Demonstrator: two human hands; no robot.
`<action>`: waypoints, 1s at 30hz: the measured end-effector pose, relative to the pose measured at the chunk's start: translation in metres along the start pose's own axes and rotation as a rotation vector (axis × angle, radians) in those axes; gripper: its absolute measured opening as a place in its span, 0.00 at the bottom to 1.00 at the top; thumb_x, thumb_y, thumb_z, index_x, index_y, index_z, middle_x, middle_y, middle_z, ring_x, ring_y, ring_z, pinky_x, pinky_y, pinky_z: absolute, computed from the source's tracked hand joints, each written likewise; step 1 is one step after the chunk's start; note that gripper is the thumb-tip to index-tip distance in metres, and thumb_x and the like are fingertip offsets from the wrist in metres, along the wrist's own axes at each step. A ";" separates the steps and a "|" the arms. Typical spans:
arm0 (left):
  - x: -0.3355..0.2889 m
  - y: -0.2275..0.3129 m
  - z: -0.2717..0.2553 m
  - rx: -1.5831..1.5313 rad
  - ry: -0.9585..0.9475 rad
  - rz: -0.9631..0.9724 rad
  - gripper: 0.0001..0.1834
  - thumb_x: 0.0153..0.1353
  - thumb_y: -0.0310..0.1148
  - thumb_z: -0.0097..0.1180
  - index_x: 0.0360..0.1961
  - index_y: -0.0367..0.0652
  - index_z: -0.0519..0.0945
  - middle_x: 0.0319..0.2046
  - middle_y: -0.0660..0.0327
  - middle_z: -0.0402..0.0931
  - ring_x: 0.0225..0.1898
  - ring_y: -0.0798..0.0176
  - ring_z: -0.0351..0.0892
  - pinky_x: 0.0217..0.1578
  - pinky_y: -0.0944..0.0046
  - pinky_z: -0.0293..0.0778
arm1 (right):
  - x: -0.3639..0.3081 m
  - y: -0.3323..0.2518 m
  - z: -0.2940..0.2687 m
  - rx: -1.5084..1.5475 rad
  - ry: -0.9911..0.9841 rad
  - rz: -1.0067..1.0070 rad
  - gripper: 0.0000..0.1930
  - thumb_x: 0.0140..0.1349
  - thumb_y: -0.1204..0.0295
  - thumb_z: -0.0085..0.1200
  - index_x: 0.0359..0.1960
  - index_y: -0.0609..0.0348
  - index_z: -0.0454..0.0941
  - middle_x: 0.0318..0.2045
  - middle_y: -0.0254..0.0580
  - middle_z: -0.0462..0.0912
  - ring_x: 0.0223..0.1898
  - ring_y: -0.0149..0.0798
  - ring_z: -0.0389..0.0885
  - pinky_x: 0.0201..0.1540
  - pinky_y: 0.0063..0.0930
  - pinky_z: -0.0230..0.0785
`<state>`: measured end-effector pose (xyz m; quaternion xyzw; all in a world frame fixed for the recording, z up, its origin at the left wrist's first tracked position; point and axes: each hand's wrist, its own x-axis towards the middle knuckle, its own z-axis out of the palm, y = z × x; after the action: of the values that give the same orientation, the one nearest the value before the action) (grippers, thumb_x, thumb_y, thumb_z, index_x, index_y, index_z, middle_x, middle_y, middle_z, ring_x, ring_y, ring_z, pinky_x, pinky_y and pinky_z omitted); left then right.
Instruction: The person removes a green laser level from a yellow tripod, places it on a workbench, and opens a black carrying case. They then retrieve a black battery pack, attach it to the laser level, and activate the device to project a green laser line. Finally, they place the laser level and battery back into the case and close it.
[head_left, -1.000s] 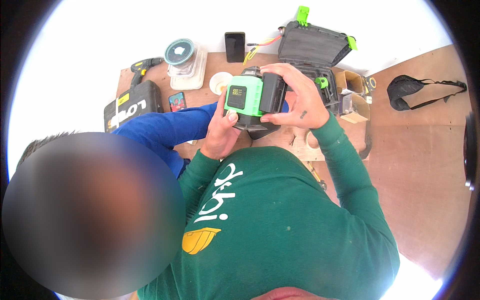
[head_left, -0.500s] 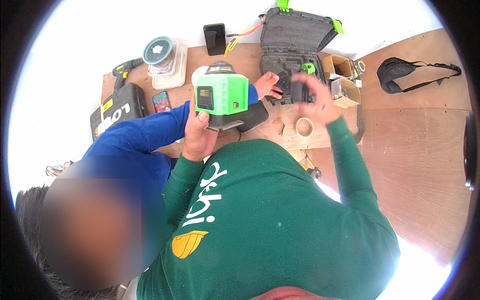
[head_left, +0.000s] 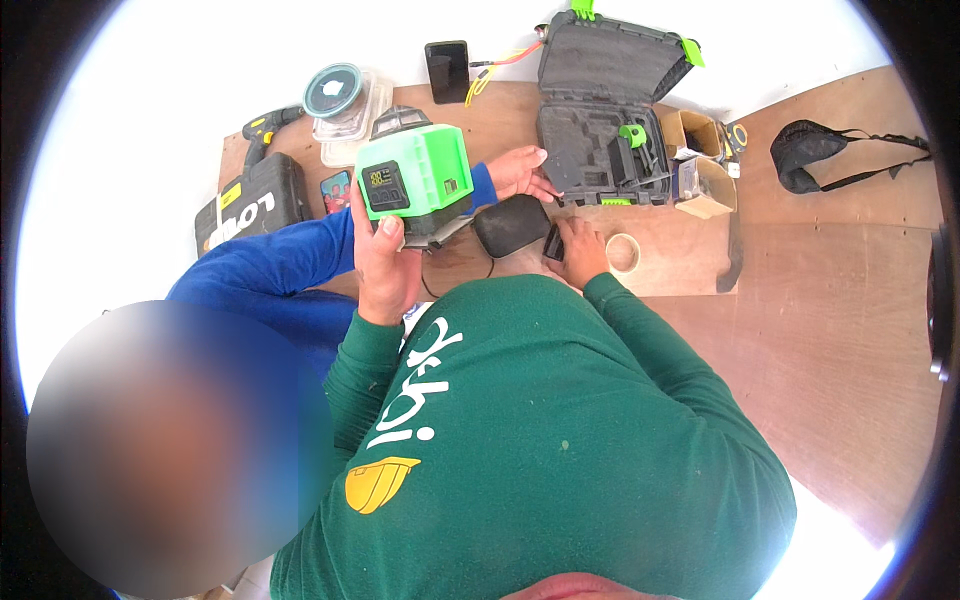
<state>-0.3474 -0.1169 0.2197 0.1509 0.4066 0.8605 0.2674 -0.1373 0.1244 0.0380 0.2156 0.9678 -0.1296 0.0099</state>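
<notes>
My left hand (head_left: 385, 265) grips a green and black laser level (head_left: 415, 180) from below, its thumb on the front beside a small lit display. The level is held up above the table, slightly tilted. Low at the table's near edge, my right hand (head_left: 580, 250) has its fingers closed on a small black block (head_left: 553, 243), which seems to rest on the wood; its exact kind I cannot make out. A black pouch (head_left: 512, 226) lies just left of that block. A co-worker's hand (head_left: 522, 172), in a blue sleeve, reaches behind the level to the open black case (head_left: 570, 150).
The case's foam holds a green bracket (head_left: 632, 135). Right of it stand small cardboard boxes (head_left: 705, 190) and a tape measure. A tape roll (head_left: 623, 253) lies near my right hand. Leftward are a tool case (head_left: 258, 205), drill (head_left: 265, 130), plastic containers (head_left: 345, 110) and phones (head_left: 447, 72).
My right hand has come down and left from beside the case to the table's near edge with the black block. The laser level has turned and shifted slightly left in my left hand.
</notes>
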 end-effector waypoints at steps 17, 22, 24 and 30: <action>-0.009 0.002 0.011 -0.039 0.049 0.030 0.52 0.63 0.40 0.69 0.81 0.48 0.50 0.70 0.58 0.65 0.71 0.57 0.67 0.71 0.52 0.65 | 0.075 -0.008 -0.064 0.948 0.301 0.100 0.41 0.55 0.73 0.75 0.71 0.55 0.69 0.44 0.40 0.77 0.33 0.28 0.79 0.36 0.26 0.75; -0.008 -0.003 0.008 0.132 0.073 0.165 0.53 0.63 0.35 0.67 0.82 0.43 0.47 0.71 0.54 0.64 0.69 0.59 0.68 0.71 0.56 0.64 | 0.084 -0.011 -0.123 0.576 0.425 -0.156 0.33 0.57 0.74 0.69 0.67 0.56 0.75 0.47 0.38 0.79 0.43 0.28 0.79 0.45 0.26 0.74; -0.008 -0.002 0.010 0.266 0.065 0.220 0.53 0.63 0.35 0.66 0.82 0.42 0.47 0.70 0.53 0.64 0.68 0.58 0.69 0.70 0.56 0.65 | 0.085 -0.032 -0.168 0.935 0.377 -0.220 0.32 0.59 0.74 0.68 0.68 0.58 0.74 0.53 0.38 0.79 0.51 0.29 0.78 0.54 0.26 0.72; -0.007 -0.013 0.009 0.271 0.048 0.305 0.51 0.65 0.34 0.65 0.81 0.42 0.46 0.68 0.48 0.66 0.65 0.54 0.73 0.66 0.54 0.71 | 0.082 -0.122 -0.275 1.255 0.144 -0.456 0.27 0.70 0.70 0.61 0.69 0.61 0.71 0.59 0.36 0.77 0.59 0.29 0.75 0.63 0.26 0.67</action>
<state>-0.3328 -0.1091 0.2146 0.2249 0.4975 0.8317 0.1014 -0.2527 0.1222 0.3276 -0.0211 0.7285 -0.6520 -0.2093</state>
